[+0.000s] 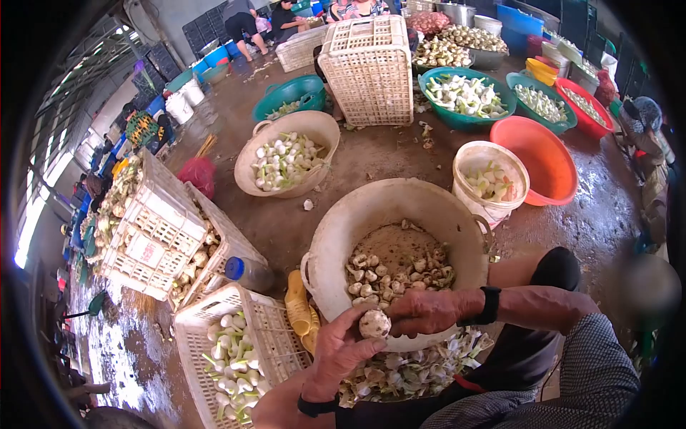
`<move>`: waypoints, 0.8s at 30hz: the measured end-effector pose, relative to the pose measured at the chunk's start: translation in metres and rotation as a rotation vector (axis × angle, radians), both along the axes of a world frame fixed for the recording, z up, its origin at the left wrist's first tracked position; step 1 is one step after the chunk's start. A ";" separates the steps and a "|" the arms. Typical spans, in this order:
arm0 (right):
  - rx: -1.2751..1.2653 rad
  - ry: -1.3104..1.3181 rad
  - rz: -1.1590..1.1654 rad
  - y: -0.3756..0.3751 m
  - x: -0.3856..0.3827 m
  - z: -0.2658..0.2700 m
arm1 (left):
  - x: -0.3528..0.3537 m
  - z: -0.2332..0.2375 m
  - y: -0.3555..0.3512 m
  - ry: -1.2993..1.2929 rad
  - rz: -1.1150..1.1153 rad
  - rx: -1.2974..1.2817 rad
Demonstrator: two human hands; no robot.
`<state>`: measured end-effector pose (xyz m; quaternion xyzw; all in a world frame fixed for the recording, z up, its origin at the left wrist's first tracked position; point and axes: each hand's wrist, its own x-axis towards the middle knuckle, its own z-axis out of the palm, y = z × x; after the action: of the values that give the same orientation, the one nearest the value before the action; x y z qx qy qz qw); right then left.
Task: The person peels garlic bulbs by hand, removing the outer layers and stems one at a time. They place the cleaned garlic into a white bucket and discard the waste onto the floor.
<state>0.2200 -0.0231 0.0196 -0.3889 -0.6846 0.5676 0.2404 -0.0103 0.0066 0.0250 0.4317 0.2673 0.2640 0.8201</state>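
Note:
My left hand grips a garlic bulb with dirt-spotted skin, above the near rim of a large pale tub. Close beside the bulb, my right hand has its fingers curled; whatever they hold, if anything, is hidden. Unpeeled garlic bulbs lie in the bottom of the tub along with brown dirt. Below my hands, a heap of papery garlic skins covers the floor. At my left, a white plastic crate contains peeled white bulbs with green stems.
A clear jar with a blue lid and yellow shoes sit by the crate. Stacked crates of garlic rise at left. Ahead are a beige basin, a white bucket and a red basin. Several people sit farther off.

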 end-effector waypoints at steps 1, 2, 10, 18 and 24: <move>0.063 -0.054 -0.022 -0.004 0.002 0.000 | 0.003 -0.001 -0.001 -0.006 -0.007 -0.004; 0.352 -0.133 -0.181 -0.006 0.001 -0.011 | 0.004 -0.003 -0.003 0.015 0.008 0.054; -0.267 0.007 -0.307 -0.009 -0.003 0.002 | -0.002 -0.037 0.001 0.313 0.110 0.475; 0.085 0.007 -0.214 -0.010 -0.006 -0.028 | 0.001 -0.032 -0.001 0.546 0.086 0.968; 0.221 -0.051 -0.222 -0.015 -0.013 -0.039 | 0.003 -0.034 -0.007 0.609 0.076 1.072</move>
<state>0.2067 -0.0385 -0.0195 -0.4477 -0.7016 0.4489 0.3253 -0.0069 -0.0001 -0.0088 0.8300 0.3349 0.2556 0.3656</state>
